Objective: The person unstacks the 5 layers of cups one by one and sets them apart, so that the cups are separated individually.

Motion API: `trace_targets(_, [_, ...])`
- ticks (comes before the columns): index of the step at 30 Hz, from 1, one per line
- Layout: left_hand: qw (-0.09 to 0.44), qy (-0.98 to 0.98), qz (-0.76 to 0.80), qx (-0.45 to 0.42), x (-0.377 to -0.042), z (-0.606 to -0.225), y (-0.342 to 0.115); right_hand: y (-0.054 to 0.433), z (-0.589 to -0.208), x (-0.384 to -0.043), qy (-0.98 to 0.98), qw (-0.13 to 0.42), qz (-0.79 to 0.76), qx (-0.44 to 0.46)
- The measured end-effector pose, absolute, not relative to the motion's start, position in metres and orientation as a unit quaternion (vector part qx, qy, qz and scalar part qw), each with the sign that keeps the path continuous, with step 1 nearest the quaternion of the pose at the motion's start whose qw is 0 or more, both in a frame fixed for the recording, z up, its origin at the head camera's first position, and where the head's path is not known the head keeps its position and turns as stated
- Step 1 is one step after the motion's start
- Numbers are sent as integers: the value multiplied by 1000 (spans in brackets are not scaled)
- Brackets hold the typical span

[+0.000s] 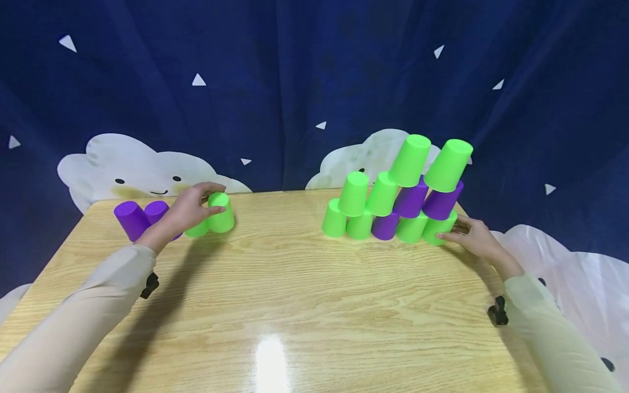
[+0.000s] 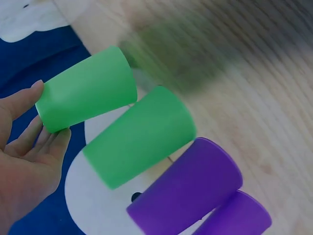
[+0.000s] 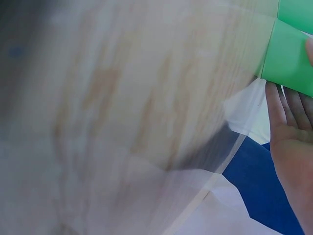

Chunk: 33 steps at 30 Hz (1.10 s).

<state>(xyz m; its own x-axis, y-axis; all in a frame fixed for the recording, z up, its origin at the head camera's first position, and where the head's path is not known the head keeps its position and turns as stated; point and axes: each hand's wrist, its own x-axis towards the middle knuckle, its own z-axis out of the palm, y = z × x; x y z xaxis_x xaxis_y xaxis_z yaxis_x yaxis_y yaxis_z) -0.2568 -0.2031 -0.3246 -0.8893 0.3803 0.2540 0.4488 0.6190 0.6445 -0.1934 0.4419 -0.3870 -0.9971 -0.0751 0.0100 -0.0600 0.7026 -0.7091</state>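
My left hand (image 1: 189, 207) grips an upside-down green cup (image 1: 221, 214) near its narrow end. In the left wrist view, the thumb and fingers (image 2: 61, 142) lie on opposite sides of that cup. Close beside it are another green cup (image 2: 142, 138) and two purple cups (image 2: 188, 188), partly hidden by my forearm in the head view. My right hand (image 1: 475, 238) holds the rightmost bottom green cup (image 1: 437, 232) of a cup stack, thumb in front and fingers at its outer side. Only part of this cup shows in the right wrist view.
The stack of upside-down cups has three tiers. Two green cups (image 1: 410, 161) top the right part, above purple cups (image 1: 411, 201) and green cups (image 1: 354, 194). A wooden table (image 1: 275, 289) lies underneath. Behind it hangs a dark blue curtain (image 1: 245, 103) with white clouds.
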Motion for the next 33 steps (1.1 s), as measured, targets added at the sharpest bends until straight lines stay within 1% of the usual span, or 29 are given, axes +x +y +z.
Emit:
trace_targets(10, [46, -911, -338, -231, -261, -328, -210, 438, -384, -190, 923, 2, -382, -40])
trace_targets(15, [53, -915, -321, -239, -261, -326, -210, 438, -382, -190, 925, 10, -378, -36])
trace_targets(23, [28, -928, -296, -223, -261, -324, -208, 442, -387, -192, 926, 8, -377, -38])
trace_targets(33, [28, -928, -297, -225, -262, -320, -205, 441, -388, -193, 923, 3, -383, -42])
